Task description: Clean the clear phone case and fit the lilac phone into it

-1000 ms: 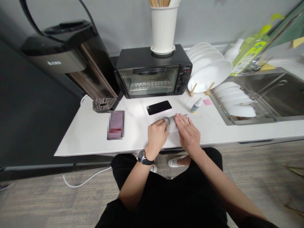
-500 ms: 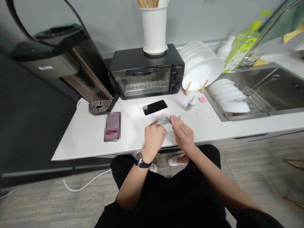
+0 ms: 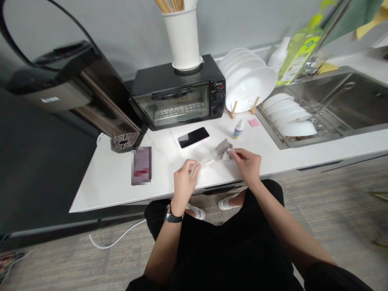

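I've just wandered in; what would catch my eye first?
Probably the work over the white counter: the left hand grips something clear, while the right hand holds a crumpled grey cloth. Behind, a black toaster oven carries a tall white pot. White plates stand upright to the oven's right.

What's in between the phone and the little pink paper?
A small bottle stands there on the white counter, between the phone and the pink paper, nearer the paper. The head view shows it.
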Demonstrator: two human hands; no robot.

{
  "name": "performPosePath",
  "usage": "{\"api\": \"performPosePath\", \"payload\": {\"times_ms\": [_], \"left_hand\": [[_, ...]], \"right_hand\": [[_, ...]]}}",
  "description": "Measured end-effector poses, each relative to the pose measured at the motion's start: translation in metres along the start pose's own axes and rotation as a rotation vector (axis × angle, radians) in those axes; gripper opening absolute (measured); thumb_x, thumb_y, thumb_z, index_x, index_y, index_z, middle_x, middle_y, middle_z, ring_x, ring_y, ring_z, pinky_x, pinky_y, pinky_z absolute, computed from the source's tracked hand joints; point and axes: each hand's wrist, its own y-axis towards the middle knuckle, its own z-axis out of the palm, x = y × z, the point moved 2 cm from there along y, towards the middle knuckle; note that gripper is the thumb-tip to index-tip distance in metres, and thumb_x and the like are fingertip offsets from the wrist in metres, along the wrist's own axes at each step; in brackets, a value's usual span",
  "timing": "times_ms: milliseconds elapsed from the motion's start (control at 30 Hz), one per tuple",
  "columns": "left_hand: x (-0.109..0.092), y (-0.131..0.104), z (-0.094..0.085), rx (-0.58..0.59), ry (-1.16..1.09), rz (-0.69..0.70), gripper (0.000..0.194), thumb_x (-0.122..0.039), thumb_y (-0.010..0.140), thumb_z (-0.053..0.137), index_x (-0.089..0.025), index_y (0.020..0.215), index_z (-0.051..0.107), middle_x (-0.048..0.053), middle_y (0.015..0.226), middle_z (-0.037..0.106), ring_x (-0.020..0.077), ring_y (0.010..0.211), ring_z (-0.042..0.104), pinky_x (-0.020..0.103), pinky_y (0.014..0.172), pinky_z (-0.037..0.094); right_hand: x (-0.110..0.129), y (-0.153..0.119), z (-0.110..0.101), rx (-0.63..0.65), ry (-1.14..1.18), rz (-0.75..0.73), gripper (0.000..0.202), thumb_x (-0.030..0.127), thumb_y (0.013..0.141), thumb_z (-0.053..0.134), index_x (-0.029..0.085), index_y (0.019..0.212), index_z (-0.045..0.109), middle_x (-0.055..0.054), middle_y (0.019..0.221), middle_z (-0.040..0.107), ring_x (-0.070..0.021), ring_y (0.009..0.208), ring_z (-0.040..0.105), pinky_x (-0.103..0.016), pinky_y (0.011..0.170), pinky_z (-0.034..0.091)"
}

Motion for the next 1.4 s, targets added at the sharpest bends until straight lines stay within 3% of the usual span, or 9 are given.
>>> {"api": "performPosePath", "payload": {"times_ms": [200,300,467,700,833,967,1100,1267,1400], "left_hand": [[0.008,0.001,0.009,-0.11,-0.037,0.04,0.01,-0.028,0.103,0.067,-0.023,0.105,0.075,0.002,0.097,0.084,0.0154,0.088,0.081,0.022,0.084,0.06],[0.006,0.001,0.007,-0.115,-0.054,0.079,0.013,-0.027,0.103,0.066,-0.022,0.105,0.077,0.004,0.1,0.084,0.017,0.093,0.08,0.025,0.089,0.061],[0.002,0.004,0.011,-0.016,-0.09,0.173,0.015,-0.024,0.104,0.062,-0.022,0.106,0.077,0.006,0.103,0.082,0.0189,0.097,0.078,0.029,0.091,0.061],[0.02,0.0,0.015,0.022,-0.023,0.115,0.018,-0.015,0.094,0.06,-0.021,0.083,0.073,0.009,0.081,0.078,0.0242,0.072,0.073,0.037,0.069,0.059],[0.019,0.001,0.014,0.039,-0.015,0.063,0.025,-0.023,0.098,0.062,-0.023,0.075,0.071,0.006,0.073,0.076,0.0229,0.066,0.071,0.036,0.065,0.056],[0.012,0.002,0.013,0.048,-0.069,0.071,0.022,-0.033,0.105,0.06,-0.027,0.101,0.081,0.003,0.101,0.085,0.0254,0.088,0.08,0.038,0.081,0.062],[0.011,0.002,0.013,0.068,-0.094,0.071,0.023,-0.035,0.105,0.059,-0.035,0.115,0.08,-0.001,0.115,0.085,0.025,0.099,0.08,0.04,0.089,0.064],[0.022,0.002,0.014,0.075,0.008,0.042,0.025,-0.022,0.094,0.062,-0.026,0.071,0.072,0.004,0.07,0.076,0.0226,0.061,0.071,0.038,0.062,0.058],[0.025,0.001,0.014,0.063,0.024,0.055,0.029,-0.024,0.09,0.065,-0.03,0.062,0.066,0.002,0.062,0.072,0.0239,0.059,0.069,0.04,0.061,0.059]], "right_hand": [[0.01,0.001,-0.006,-0.294,0.112,0.125,0.04,0.054,0.096,0.074,0.016,0.098,0.086,-0.007,0.086,0.084,-0.0244,0.075,0.079,-0.034,0.069,0.065],[0.013,-0.001,-0.009,-0.423,0.002,-0.003,0.039,0.05,0.104,0.066,0.016,0.101,0.085,-0.008,0.086,0.084,-0.0252,0.077,0.08,-0.036,0.072,0.066],[0.031,-0.016,0.021,0.121,-0.169,-0.44,0.029,0.024,0.109,0.057,0.022,0.13,0.078,-0.009,0.129,0.082,-0.0301,0.135,0.071,-0.054,0.12,0.053],[0.061,-0.061,0.063,0.452,-0.292,-0.752,0.048,0.017,0.113,0.042,0.016,0.161,0.052,-0.011,0.161,0.06,-0.0234,0.157,0.049,-0.05,0.134,0.034],[0.046,-0.045,0.043,0.458,-0.389,-0.664,0.061,0.023,0.114,0.044,0.018,0.173,0.031,-0.012,0.169,0.049,-0.0263,0.162,0.04,-0.052,0.134,0.035],[0.025,-0.016,0.015,0.346,-0.495,-0.48,0.069,0.031,0.114,0.045,0.021,0.176,0.017,-0.014,0.173,0.044,-0.0325,0.164,0.035,-0.062,0.132,0.036],[0.032,-0.021,0.027,0.297,-0.52,-0.383,0.078,0.04,0.113,0.044,0.015,0.177,0.006,-0.02,0.177,0.032,-0.0376,0.168,0.023,-0.067,0.13,0.035],[0.063,-0.062,0.065,0.497,-0.409,-0.553,0.082,0.047,0.113,0.042,0.006,0.175,0.008,-0.021,0.176,0.035,-0.0325,0.168,0.024,-0.057,0.132,0.037],[0.059,-0.059,0.053,0.579,-0.406,-0.667,0.07,0.045,0.114,0.04,0.013,0.174,0.022,-0.015,0.171,0.047,-0.028,0.164,0.036,-0.053,0.135,0.031]]}}
